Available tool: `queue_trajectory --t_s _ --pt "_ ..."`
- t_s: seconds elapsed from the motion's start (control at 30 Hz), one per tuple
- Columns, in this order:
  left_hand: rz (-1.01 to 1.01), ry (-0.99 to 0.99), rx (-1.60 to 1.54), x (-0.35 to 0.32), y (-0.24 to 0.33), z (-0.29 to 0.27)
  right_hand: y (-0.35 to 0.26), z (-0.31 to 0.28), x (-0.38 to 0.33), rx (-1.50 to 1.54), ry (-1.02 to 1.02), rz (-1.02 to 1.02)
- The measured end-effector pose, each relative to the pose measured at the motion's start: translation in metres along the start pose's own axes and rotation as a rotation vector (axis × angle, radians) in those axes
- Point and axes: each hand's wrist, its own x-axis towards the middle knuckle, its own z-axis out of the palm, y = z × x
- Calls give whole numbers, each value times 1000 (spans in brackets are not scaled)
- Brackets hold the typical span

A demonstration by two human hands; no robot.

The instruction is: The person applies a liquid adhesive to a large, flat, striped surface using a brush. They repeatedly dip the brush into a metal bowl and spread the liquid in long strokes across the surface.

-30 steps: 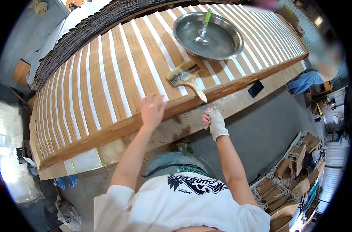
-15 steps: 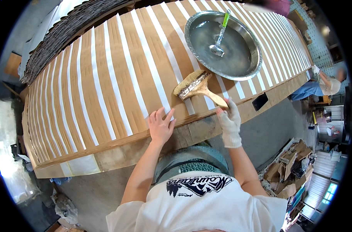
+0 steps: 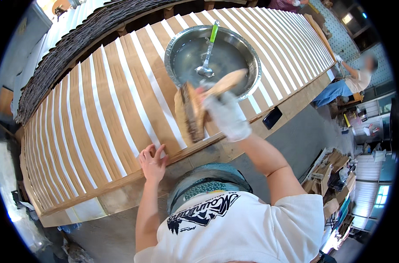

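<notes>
My right hand, in a white fingerless glove, grips a wide wooden paste brush near where its handle meets the bristles. The bristle end is blurred and hangs over the striped sheets. My bare left hand rests at the near edge of the brown paper sheets, fingers apart and bent, holding nothing. White strips show between the overlapping brown sheets. Just beyond the brush sits a steel basin of cloudy grey liquid. A ladle with a green handle end leans in it.
A black phone lies on the table's near edge, right of my glove. At the far right a person in a light top sits at the table end. Cardboard scraps are heaped on the floor. Dark stacked sheets line the far side.
My right hand has closed round the brush and lifted it left, turning it. My left hand sits further left along the edge. The whole view has shifted.
</notes>
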Motion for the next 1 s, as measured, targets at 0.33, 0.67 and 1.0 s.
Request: queue_trajectory --t_s 0.33,0.67,1.0 --pt "-106 -19 45 1 21 1 -42 -176 144 -1053 279 -420" --pt "-198 -51 105 -2 30 2 31 -191 184 -1127 61 -321" --pt "-495 216 -273 -39 62 -13 20 -224 166 -296 350 38"
